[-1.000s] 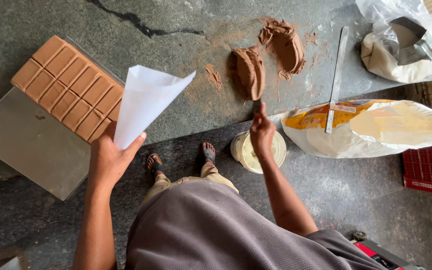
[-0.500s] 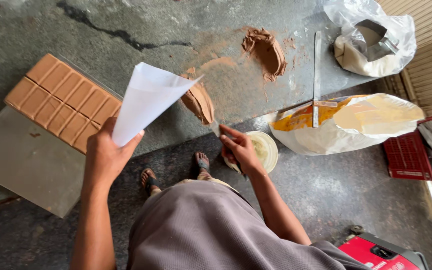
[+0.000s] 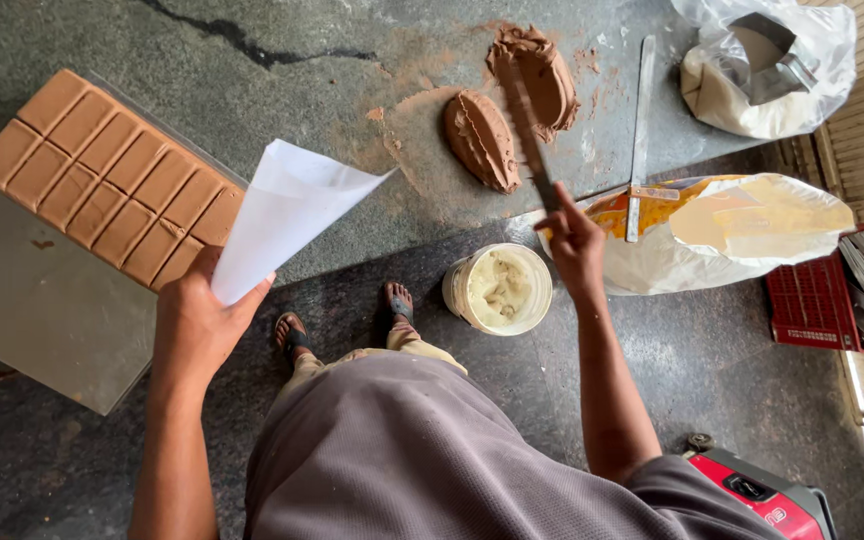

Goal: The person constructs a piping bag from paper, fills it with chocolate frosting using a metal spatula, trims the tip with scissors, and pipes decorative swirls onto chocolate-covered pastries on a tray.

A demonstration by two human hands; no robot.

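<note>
Your left hand [image 3: 197, 325] is closed around the lower corner of a white paper sheet [image 3: 287, 215], curled roughly into a cone and held up over the counter's edge. Your right hand [image 3: 574, 240] grips the handle of a long knife [image 3: 524, 120], fingers wrapped tight; its blade, smeared brown, reaches up between two brown paste lumps [image 3: 482, 140] on the stone counter [image 3: 282, 70], and seems to touch the farther one. Left of the paper, a steel tray [image 3: 32, 310] holds a scored brown slab [image 3: 107, 185]. An open white tub [image 3: 499, 288] stands on the floor just beside your right wrist.
</note>
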